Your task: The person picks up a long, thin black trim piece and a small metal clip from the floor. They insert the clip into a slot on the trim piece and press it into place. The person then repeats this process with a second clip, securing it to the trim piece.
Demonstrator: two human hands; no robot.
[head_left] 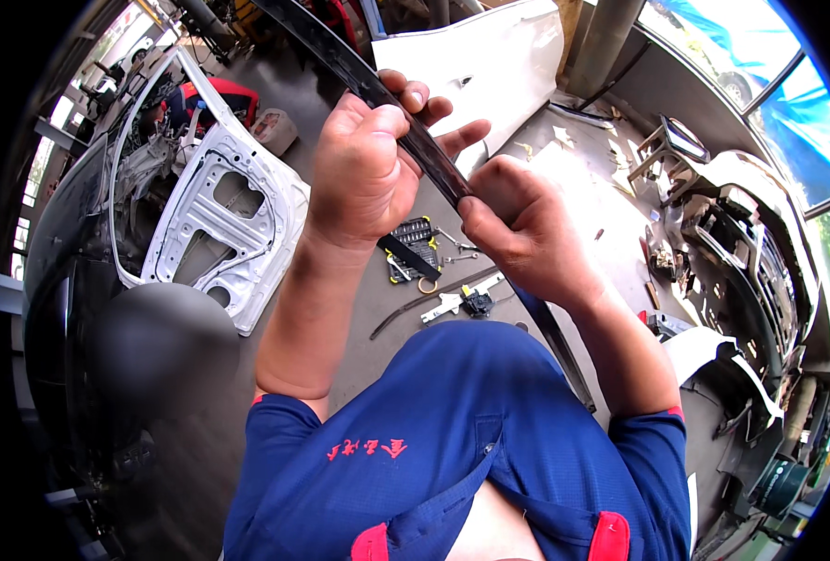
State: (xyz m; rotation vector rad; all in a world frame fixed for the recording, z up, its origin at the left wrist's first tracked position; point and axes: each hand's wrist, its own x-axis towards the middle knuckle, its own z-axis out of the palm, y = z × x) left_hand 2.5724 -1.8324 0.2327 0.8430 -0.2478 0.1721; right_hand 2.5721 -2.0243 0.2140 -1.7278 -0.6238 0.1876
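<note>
A long, narrow, glossy black trim strip (440, 166) slants across in front of me, from the top toward the lower right. My left hand (363, 164) is closed round its upper part, thumb bent over the near side and some fingertips showing beyond the far edge. Lower down, my right hand (527, 229) grips the same strip, its thumb pressed against the surface and its fingers curled. The strip's lower end passes behind my right forearm and shows again beside my blue shirt.
On the floor lie an open tool case (417, 245), wrenches (457, 245) and a white-and-black part (452, 304). A bare white car door (246, 215) stands left, near a dark car (64, 280). A white panel (499, 65) is ahead; bumpers (770, 243) line the right.
</note>
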